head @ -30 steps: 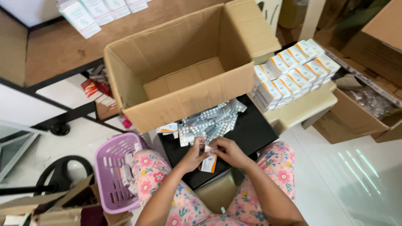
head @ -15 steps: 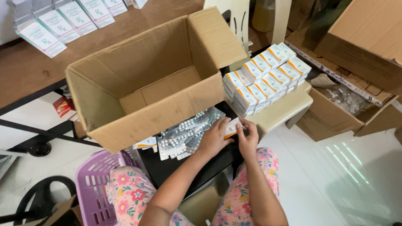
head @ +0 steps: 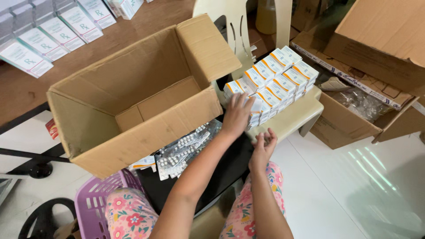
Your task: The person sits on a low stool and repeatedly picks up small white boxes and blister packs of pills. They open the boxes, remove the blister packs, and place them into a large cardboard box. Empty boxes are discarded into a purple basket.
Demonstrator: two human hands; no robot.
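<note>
White-orange boxes (head: 270, 84) now under left hand (head: 237, 114); right hand (head: 263, 148) withdrawn.

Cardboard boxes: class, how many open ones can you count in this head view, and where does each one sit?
3. A large empty cardboard box in front of the person, a second box on the floor at right holding clear bags, and a third box at upper right. Others may be hidden beyond the frame.

The small boxes (head: 274, 82) are white with orange stripes. The big box (head: 133, 102) is brown. The basket (head: 95, 206) is purple. The trousers (head: 128, 217) are pink with flowers.
</note>
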